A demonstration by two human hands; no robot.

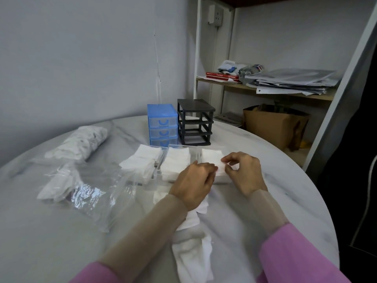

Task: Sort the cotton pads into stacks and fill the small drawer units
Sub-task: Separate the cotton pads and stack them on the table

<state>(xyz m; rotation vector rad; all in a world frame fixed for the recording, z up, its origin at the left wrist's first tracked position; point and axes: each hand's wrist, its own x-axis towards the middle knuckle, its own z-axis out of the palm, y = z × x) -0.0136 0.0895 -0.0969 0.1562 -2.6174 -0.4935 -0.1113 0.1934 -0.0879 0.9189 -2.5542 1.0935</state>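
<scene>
While both hands pinch the right stack of cotton pads [212, 158], just in front of the black drawer frame [195, 121], a careless pull could topple the soft, square, fibrous layers, because nothing binds them. Left hand [195, 180] and right hand [243, 170] close curled fingers on its near edge. Left of the frame stands a blue drawer unit [162, 124] of hard translucent plastic; crinkled clear bags [91, 190] lie further left.

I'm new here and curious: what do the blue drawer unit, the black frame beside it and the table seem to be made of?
Blue drawer unit: likely moulded plastic, with see-through drawer fronts. Black frame: probably plastic too, matt, with thin open slats. Table: pale grey-veined top, marble or a marble-look finish; which one cannot be told.
</scene>
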